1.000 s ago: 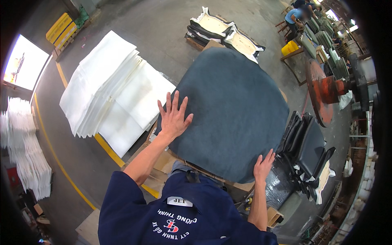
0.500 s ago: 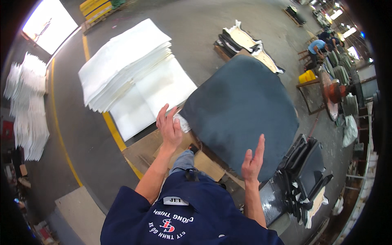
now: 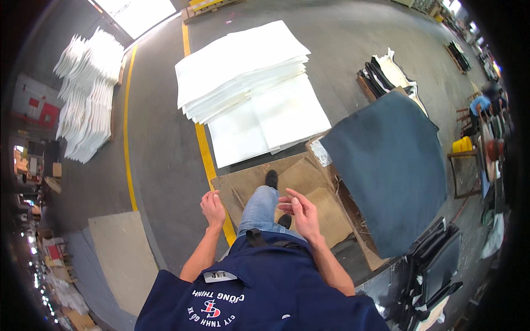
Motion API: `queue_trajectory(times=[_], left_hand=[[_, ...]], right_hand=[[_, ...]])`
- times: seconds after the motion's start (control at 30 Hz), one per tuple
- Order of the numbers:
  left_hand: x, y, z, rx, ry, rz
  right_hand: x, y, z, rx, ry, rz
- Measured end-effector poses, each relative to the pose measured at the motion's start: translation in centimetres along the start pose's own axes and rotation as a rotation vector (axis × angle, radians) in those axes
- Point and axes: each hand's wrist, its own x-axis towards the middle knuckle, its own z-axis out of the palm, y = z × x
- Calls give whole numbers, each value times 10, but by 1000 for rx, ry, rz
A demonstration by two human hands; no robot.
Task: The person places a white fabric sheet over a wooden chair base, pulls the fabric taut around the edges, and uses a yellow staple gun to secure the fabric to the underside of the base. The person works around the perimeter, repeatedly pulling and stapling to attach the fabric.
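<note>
My left hand [image 3: 213, 208] is in the air left of my knee, its fingers loosely bent and holding nothing. Right of the knee, my right hand [image 3: 301, 214] hangs over brown cardboard [image 3: 326, 215], empty with thumb and fingers apart. Neither hand touches anything. A large dark blue-grey cushion-like sheet [image 3: 392, 171] lies to the right on a cardboard-topped support. A white label or paper [image 3: 320, 153] shows at its left corner. Ahead rests a stack of white sheets, apparently foam [image 3: 243, 66], with lower white sheets [image 3: 276, 121] sticking out in front.
More white sheets [image 3: 91, 99] are stacked at the far left, beyond yellow floor lines [image 3: 128, 138]. Black padded pieces stand at the lower right [image 3: 436, 265] and cream-and-black ones [image 3: 395, 71] behind the dark sheet. A flat board [image 3: 122, 259] lies lower left. People work far right.
My view and body have turned left. Both hands have come away from the dark sheet, the right one drawn in toward my knee. The dark sheet now appears farther right.
</note>
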Motion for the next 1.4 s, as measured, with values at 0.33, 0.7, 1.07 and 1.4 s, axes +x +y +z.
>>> queue_trajectory(times=[0.33, 0.7, 1.07, 1.4], left_hand=[[46, -37, 53, -188, -147, -161], [93, -96, 60, -46, -447, -428], [201, -182, 210, 38, -239, -398], [208, -234, 289, 343, 53, -156]], right_hand=[[199, 83, 20, 137, 221, 599], [368, 262, 51, 87, 289, 978], [612, 664, -33, 211, 549, 989], [719, 877, -71, 891, 666, 663]])
